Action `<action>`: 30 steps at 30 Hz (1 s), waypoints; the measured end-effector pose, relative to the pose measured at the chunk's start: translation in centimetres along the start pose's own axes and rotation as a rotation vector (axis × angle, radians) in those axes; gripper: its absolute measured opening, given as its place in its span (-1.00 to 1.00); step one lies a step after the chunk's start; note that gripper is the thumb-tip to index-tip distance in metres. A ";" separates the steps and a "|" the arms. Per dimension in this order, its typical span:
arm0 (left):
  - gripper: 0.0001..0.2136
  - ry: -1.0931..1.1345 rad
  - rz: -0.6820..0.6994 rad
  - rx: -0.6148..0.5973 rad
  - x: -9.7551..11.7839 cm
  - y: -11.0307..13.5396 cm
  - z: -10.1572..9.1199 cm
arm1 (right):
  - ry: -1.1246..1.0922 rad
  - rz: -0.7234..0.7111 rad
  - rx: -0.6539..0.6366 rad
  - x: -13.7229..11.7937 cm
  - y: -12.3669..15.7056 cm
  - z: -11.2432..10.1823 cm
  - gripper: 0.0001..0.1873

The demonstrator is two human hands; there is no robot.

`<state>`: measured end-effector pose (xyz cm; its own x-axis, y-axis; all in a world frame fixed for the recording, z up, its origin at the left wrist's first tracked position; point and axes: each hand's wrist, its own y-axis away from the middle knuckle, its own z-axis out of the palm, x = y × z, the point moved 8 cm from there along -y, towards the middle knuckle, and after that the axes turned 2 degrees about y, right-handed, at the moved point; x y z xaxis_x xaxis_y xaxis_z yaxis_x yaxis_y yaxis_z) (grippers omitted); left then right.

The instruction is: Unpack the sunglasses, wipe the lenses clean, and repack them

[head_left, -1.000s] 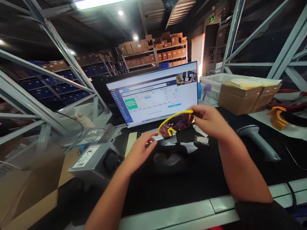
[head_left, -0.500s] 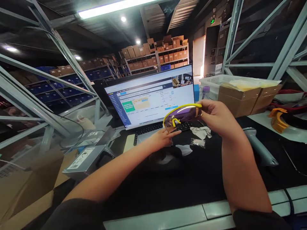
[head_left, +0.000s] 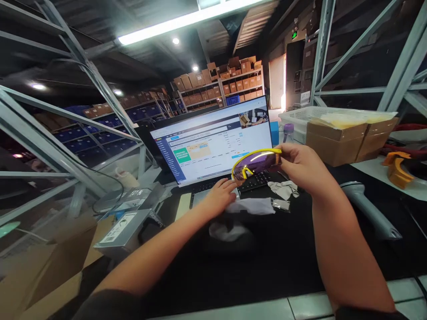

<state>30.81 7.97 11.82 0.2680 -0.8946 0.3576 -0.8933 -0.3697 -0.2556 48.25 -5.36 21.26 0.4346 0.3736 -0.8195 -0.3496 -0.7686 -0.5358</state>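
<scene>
My right hand (head_left: 296,162) pinches the right end of a pair of sunglasses (head_left: 258,163) with a yellow frame and a purple wraparound lens, held up before the laptop screen. My left hand (head_left: 218,195) has its fingers bent at the left end of the frame; part of that grip is hidden. A white cloth (head_left: 256,206) shows just right of my left hand. Below it is a blurred white piece (head_left: 230,231), and I cannot tell whether it hangs or lies. A small clear packet (head_left: 282,204) and a crumpled pale cloth (head_left: 284,189) rest on the black desk.
Behind the sunglasses stands an open laptop (head_left: 213,146). A grey barcode scanner (head_left: 370,211) lies to the right, beyond my forearm. Grey boxes (head_left: 122,229) and an open carton (head_left: 50,271) stand at left. Brown cartons (head_left: 336,142) and a white basket (head_left: 296,118) are at back right.
My left hand's fingers have drawn in from stretched out under the lens to bent at its left end. More white cloth shows beside that hand. The view has tilted slightly upward.
</scene>
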 end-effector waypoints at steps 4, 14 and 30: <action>-0.87 -0.200 -0.154 0.277 0.6 4.3 -4.1 | -0.053 0.052 0.044 1.3 -0.3 0.4 -0.82; -0.73 -0.108 -0.430 0.482 0.2 16.6 -4.6 | -0.171 0.128 -0.148 1.7 0.3 5.3 -0.61; -0.89 0.427 -0.622 0.671 -2.6 19.1 0.9 | -0.183 0.227 -0.307 2.1 7.1 11.5 -0.72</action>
<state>13.39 3.03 5.24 0.3481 -0.3787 0.8576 -0.2165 -0.9225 -0.3196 37.13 -4.05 13.43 0.2113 0.2420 -0.9470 -0.1435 -0.9507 -0.2750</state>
